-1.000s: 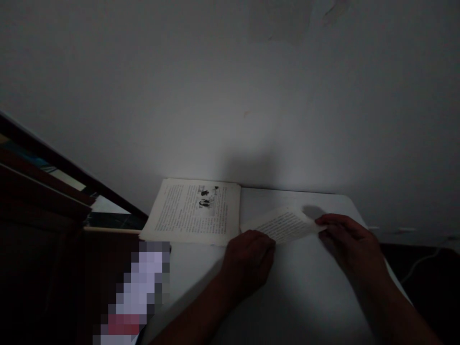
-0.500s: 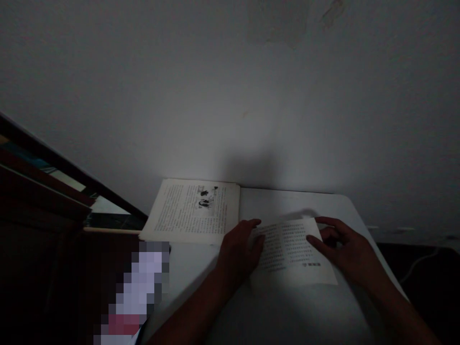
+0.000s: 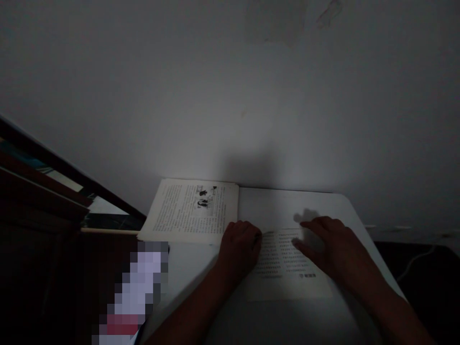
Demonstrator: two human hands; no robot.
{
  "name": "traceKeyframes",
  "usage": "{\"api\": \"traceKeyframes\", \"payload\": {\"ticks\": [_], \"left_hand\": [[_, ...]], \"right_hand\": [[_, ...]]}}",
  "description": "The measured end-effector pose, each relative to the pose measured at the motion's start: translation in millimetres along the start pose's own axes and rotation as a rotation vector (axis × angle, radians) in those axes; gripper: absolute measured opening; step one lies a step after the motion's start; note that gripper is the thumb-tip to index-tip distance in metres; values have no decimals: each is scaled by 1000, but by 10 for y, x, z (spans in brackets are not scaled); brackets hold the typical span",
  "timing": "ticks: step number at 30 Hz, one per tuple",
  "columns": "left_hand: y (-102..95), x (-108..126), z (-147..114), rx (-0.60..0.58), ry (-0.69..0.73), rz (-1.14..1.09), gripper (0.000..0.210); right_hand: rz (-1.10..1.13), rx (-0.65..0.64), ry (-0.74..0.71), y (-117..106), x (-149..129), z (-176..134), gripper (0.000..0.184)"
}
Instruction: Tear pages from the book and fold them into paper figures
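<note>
forearms (image 3: 196,302) come first, bare, rising from the bottom edge of the frame. what do they lead to?

the left hand (image 3: 240,247), just below centre, its fingers curled in at the left side of a thin off-white paper sheet (image 3: 282,261) printed with rows of small dark characters.

is it gripping that?

i cannot tell; the folded fingers hide the spot. the right hand (image 3: 334,244) reads more easily: thumb and forefinger stand wide apart over the upper right part of the sheet. whether the thumb tip touches the paper, i can't say.

and the sheet lies where?

right of lower centre, between the hands, on a smooth white tabletop (image 3: 269,203) with rounded corners.

lower left?

a slanting pale violet and red shape (image 3: 143,282), broken into coarse squares, beside a dark reddish-brown surface (image 3: 61,287).

farther off?

off-white printed pages (image 3: 172,215) with a small black-and-white drawing (image 3: 204,201), left of centre, at the tabletop's far left corner. a thin white cable (image 3: 415,266) curves at lower right.

behind that?

a dull grey wall (image 3: 179,96) filling the upper frame, with a soft shadow (image 3: 247,163) above the tabletop's far edge.
</note>
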State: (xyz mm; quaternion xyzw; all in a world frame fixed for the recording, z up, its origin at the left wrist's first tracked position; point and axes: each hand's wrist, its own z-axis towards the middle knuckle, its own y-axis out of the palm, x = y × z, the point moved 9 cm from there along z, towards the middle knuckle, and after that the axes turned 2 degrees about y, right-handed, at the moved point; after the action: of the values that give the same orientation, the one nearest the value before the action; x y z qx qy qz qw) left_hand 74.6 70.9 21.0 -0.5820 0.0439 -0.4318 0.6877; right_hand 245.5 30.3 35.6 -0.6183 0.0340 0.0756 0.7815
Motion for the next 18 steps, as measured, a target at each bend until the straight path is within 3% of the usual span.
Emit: {"api": "traceKeyframes", "payload": {"ticks": [8,18], "left_hand": [[-29,0,11,-20,23,-106,2],[-92,215,16,-82,144,117,10]], "right_hand": [[281,-1,-155,138,-537,148,14],[276,15,-206,162,-786,85,17]]}}
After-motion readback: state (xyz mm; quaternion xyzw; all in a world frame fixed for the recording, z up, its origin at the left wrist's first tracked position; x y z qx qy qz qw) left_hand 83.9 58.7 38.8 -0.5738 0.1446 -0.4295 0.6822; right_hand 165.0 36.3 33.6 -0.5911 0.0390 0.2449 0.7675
